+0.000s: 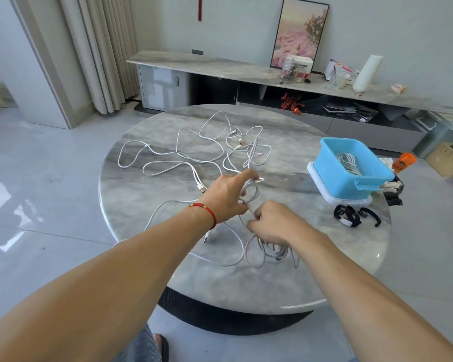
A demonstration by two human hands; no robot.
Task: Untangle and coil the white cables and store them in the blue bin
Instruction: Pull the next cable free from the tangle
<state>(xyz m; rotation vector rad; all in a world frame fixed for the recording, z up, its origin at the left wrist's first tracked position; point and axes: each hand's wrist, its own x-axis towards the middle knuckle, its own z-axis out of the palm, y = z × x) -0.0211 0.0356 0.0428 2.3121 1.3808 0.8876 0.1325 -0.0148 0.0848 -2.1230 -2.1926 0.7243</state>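
Note:
Tangled white cables (pixel 194 150) sprawl over the far half of the round marble table (pixel 285 278). My left hand (pixel 226 195), with a red string at the wrist, pinches a raised bundle of cable strands near the table's middle. Just below it, my right hand (pixel 275 222) grips the same cable, and several coiled loops (pixel 270 253) hang from it onto the table. The blue bin (pixel 361 182) stands at the right on a white lid, with one coiled white cable (pixel 348 162) inside.
Black wristbands (pixel 351 215) lie near the table's right edge, below the bin. An orange item (pixel 404 162) and dark clutter sit behind the bin. A long marble sideboard (pixel 220 66) with a picture and small items runs along the far wall.

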